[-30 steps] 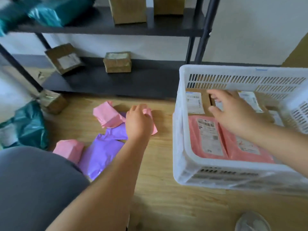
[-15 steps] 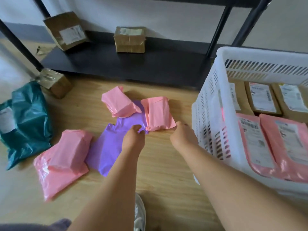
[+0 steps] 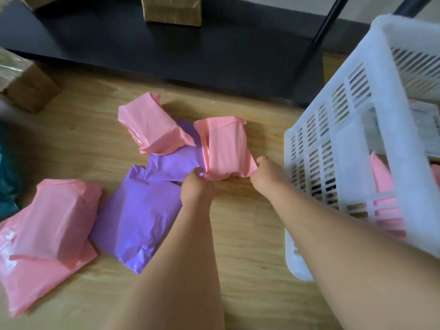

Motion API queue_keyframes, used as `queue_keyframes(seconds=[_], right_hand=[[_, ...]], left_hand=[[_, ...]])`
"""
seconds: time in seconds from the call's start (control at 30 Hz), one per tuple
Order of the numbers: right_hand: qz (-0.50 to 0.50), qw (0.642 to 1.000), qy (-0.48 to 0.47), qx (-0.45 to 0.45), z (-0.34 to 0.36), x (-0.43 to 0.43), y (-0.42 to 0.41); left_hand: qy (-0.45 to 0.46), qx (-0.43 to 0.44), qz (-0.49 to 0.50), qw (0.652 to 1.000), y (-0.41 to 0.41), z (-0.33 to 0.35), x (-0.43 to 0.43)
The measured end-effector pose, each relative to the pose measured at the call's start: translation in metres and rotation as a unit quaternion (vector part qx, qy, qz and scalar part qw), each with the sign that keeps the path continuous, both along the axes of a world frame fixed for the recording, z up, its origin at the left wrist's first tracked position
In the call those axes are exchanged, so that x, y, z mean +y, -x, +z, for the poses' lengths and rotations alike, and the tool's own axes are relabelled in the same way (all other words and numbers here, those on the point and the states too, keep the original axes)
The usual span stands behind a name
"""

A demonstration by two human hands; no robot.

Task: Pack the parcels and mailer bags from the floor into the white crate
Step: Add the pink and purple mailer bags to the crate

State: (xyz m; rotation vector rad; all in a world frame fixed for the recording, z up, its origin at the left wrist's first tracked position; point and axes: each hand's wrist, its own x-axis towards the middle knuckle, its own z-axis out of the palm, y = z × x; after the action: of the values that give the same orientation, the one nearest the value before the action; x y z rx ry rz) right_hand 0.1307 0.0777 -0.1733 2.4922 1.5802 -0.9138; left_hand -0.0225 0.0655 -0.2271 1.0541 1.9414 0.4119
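The left hand (image 3: 196, 186) pinches the near left corner of a pink mailer bag (image 3: 223, 148) lying on the wooden floor (image 3: 238, 234). The right hand (image 3: 266, 177) seems clamped on its near right corner, though those fingers are mostly hidden. The bag overlaps a purple mailer bag (image 3: 142, 210), just beside the white crate (image 3: 352, 163).

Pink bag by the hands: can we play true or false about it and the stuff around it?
1. The left hand and the right hand both grip the pink mailer bag. True.
2. The purple bag lies on top of it. False: the pink mailer bag lies partly on the purple bag.
3. The white crate stands left of the hands. False: it stands to their right.
4. A brown box sits on the dark shelf. True.
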Motion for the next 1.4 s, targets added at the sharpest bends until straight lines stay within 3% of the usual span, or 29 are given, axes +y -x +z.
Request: queue_keyframes(seconds=[0.37,0.6,0.8,0.97,1.13,1.33,1.4], right_hand=[[-0.046,0.998,-0.050,0.008,-0.010,0.008,-0.008],[-0.050,0.998,0.002,0.023,0.004,-0.010,-0.004],[-0.024,0.998,-0.044,0.031,0.045,-0.024,-0.003],[-0.021,0.992,-0.104,0.070,0.086,-0.033,0.005],[0.034,0.980,-0.179,0.082,0.140,-0.059,0.007],[0.103,0.959,-0.250,0.079,0.220,-0.101,-0.018],[0.107,0.950,-0.277,0.096,0.244,-0.113,-0.030]], left_hand=[[-0.019,-0.035,0.044,0.998,-0.018,0.007,0.014],[-0.039,-0.077,-0.012,0.996,-0.028,0.042,0.013],[-0.092,-0.048,-0.048,0.993,-0.025,0.095,0.016],[-0.121,-0.194,0.070,0.971,-0.015,0.137,0.007],[-0.162,-0.253,0.093,0.949,-0.015,0.196,-0.022],[-0.105,-0.379,0.137,0.909,-0.027,0.290,-0.057],[-0.137,-0.422,0.136,0.886,-0.034,0.314,-0.069]])
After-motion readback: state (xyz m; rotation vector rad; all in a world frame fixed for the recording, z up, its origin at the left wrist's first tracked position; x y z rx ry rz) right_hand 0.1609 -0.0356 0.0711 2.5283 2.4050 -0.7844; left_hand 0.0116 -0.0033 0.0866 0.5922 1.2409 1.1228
